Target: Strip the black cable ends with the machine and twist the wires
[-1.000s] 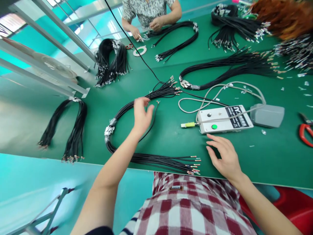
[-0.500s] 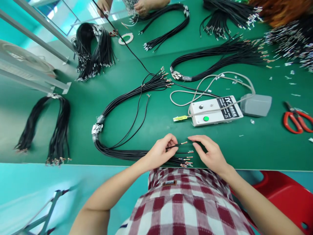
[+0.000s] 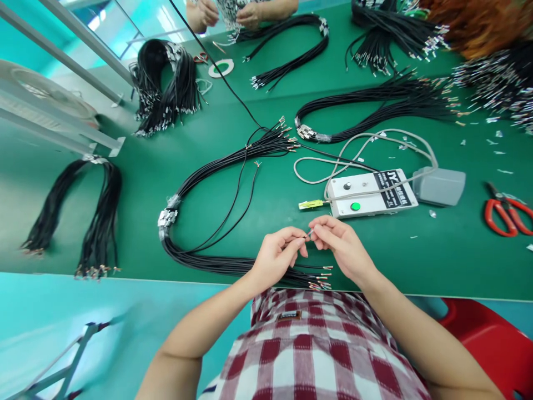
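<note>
A bundle of black cables curves in a U on the green table, bound at its bend by silvery connectors. My left hand pinches one black cable near its stripped end, above the bundle's lower branch. The fingertips of my right hand are closed on the thin wires at that same cable's tip, and they meet my left fingertips. Beyond my right hand lies a white control box with a green button. A yellow-green clip rests at its left side.
A grey block and red-handled pliers lie to the right. More cable bundles lie farther back and at the left. Metal bars stand at the left edge. Another person's hands are at the far side. A red chair is at lower right.
My right hand has moved left and closed on the cable's wire tip. The other person's hands have shifted. The whole view has moved slightly.
</note>
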Available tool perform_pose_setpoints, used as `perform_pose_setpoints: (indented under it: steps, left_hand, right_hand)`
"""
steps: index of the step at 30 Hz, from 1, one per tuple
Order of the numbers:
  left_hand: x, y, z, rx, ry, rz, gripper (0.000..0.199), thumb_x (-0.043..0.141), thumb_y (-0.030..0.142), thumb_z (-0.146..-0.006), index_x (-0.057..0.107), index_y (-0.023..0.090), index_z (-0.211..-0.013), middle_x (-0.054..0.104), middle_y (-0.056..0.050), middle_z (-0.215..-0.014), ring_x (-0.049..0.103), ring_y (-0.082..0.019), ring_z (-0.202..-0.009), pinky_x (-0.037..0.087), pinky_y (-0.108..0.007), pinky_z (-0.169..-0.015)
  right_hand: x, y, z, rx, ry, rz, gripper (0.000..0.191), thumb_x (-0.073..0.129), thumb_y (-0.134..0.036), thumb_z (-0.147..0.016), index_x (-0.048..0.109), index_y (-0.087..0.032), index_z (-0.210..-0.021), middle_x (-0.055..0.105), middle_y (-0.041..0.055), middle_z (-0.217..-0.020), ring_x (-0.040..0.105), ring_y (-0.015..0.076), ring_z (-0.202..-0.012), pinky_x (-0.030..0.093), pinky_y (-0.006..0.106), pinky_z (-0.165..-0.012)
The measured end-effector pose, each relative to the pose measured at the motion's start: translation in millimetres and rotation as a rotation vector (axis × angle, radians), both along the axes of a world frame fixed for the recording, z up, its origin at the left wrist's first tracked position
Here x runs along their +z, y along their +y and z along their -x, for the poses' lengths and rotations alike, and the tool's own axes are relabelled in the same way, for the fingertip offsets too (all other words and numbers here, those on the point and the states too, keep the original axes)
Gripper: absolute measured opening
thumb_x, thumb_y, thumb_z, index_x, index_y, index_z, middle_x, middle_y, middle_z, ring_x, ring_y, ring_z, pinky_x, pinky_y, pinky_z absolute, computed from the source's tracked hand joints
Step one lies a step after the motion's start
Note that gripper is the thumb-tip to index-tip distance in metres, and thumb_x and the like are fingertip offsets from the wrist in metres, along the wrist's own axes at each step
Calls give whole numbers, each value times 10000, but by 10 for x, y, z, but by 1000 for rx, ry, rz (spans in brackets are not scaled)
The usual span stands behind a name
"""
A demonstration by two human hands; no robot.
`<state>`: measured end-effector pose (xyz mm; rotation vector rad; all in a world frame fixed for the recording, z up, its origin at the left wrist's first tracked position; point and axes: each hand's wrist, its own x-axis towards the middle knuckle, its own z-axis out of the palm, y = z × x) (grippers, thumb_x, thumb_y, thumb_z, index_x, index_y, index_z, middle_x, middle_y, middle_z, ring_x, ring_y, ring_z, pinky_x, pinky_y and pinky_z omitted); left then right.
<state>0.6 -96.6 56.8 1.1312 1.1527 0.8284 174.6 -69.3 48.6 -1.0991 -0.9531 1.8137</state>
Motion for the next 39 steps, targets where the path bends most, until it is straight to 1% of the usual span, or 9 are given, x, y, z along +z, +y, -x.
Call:
perform_pose_setpoints:
  steps: [3, 5, 9, 11, 17, 21, 27, 34, 39]
  left_hand:
    - [-14, -11, -4, 14, 2, -13, 227, 580, 350, -937, 629, 128, -926, 634, -10, -682, 454, -52, -466, 358, -188, -462]
    - [-40, -21, -9, 34, 16, -38, 212, 579, 338, -941, 627, 133, -918, 629, -9, -688, 459, -54, -485, 361, -188, -474]
    - [-103, -31, -30, 92, 22, -72, 184, 577, 315, -945, 621, 138, -921, 614, -1, -688, 463, -53, -505, 366, -191, -499]
    - [-120, -28, -42, 112, 5, -55, 178, 580, 312, -941, 616, 140, -914, 605, 6, -670, 459, -54, -501, 368, -195, -505]
    - [-116, -19, -61, 126, -17, -45, 184, 592, 327, -931, 598, 146, -896, 605, 8, -661, 462, -59, -499, 375, -207, -517]
    - [-117, -31, -57, 128, -5, -56, 197, 605, 339, -925, 602, 145, -890, 606, 4, -667, 468, -61, -506, 377, -207, -515]
    - [-122, -46, -56, 135, -33, -43, 238, 615, 377, -922, 592, 143, -883, 600, 5, -662, 451, -56, -497, 350, -196, -483]
    - [-116, -49, -60, 157, -62, -17, 290, 631, 432, -907, 579, 147, -899, 591, 10, -652, 440, -58, -490, 334, -196, -466]
    - [-118, -66, -46, 133, -27, -37, 266, 614, 416, -923, 591, 152, -922, 600, 9, -662, 458, -63, -508, 372, -206, -512]
  right_hand:
    - [-21, -20, 83, -21, 140, 136, 261, 777, -405, -774, 665, -196, -883, 586, -37, -697, 461, 67, -565, 352, 227, -550]
    - [-51, -60, 111, -44, 181, 157, 247, 783, -386, -771, 661, -201, -880, 559, -45, -689, 452, 67, -572, 350, 226, -561]
    - [-129, -167, 154, -157, 104, 26, 198, 769, -362, -798, 654, -217, -866, 529, -55, -655, 436, 78, -577, 357, 240, -582]
    - [-161, -200, 165, -180, 73, -6, 189, 772, -358, -801, 650, -220, -847, 536, -54, -663, 428, 79, -575, 361, 245, -588]
    - [-141, -163, 145, -179, 135, 52, 233, 732, -442, -830, 695, -218, -882, 576, -23, -717, 461, 94, -609, 363, 257, -595]
    - [-114, -138, 176, -172, 127, 51, 237, 764, -432, -796, 696, -208, -835, 590, -18, -722, 460, 93, -606, 367, 260, -601]
    - [-157, -184, 237, -171, 165, 119, 261, 800, -427, -743, 671, -204, -791, 548, -39, -675, 435, 91, -596, 353, 255, -602]
    - [-171, -199, 179, -112, 57, 46, 244, 763, -417, -780, 645, -209, -737, 552, -34, -674, 429, 103, -603, 364, 272, -632]
    - [-137, -108, 49, -92, 10, 6, 245, 715, -456, -811, 700, -211, -829, 626, -2, -744, 491, 124, -636, 391, 285, -641]
